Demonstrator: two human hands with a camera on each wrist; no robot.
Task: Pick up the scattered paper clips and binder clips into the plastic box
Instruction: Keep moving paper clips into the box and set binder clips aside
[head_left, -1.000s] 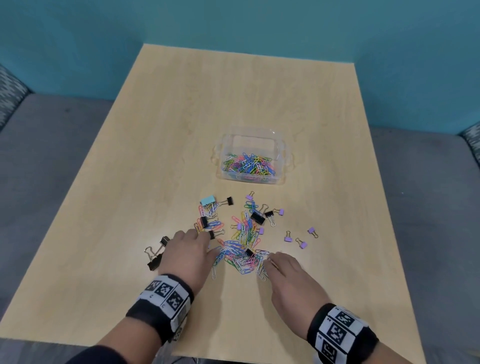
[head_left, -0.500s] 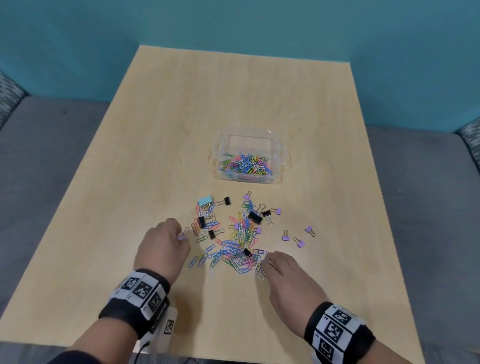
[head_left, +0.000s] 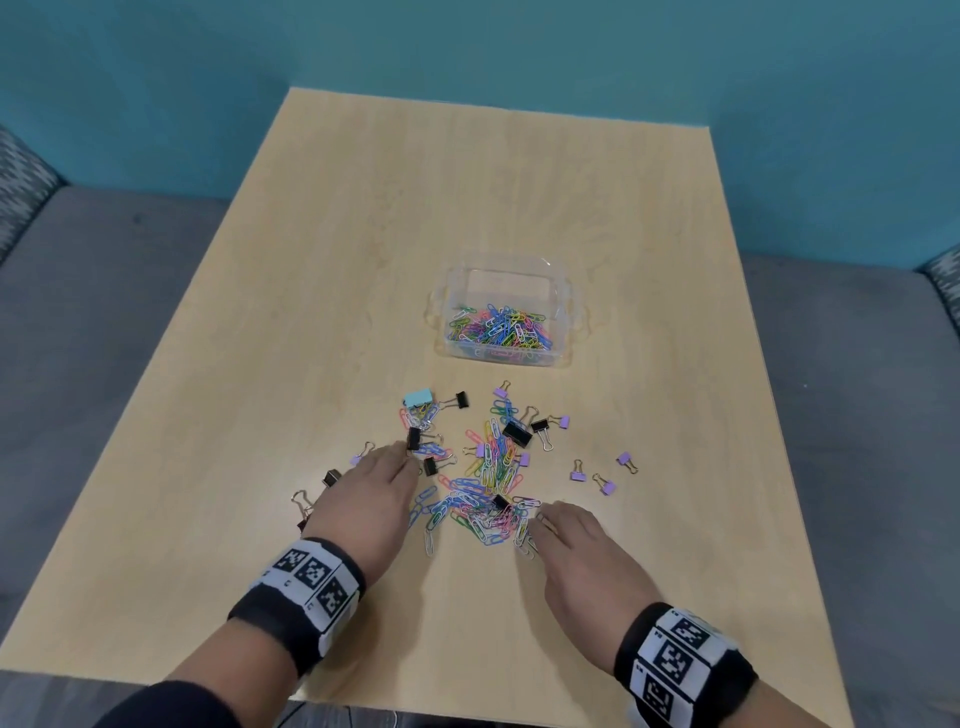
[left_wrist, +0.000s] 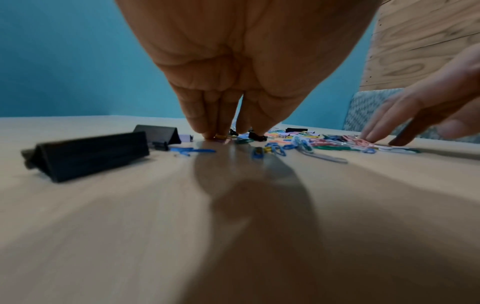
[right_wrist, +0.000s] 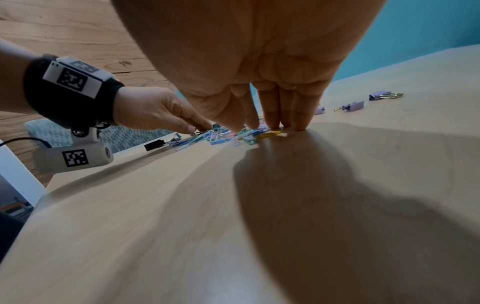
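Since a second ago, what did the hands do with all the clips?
The left hand slid out to the left, then came back to the pile; two black binder clips show beside it again. Its straight fingers now press down among the paper clips. The right hand stayed at the pile's near edge. The plastic box did not move.

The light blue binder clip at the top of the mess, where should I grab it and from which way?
Pinch the light blue binder clip across its wide body, one finger on each long flat side, coming straight down from above. Its body is the biggest solid part showing, and paper clips crowd its near edge, so sliding in from the side would likely snag them. Its wire handles are hard to make out here.
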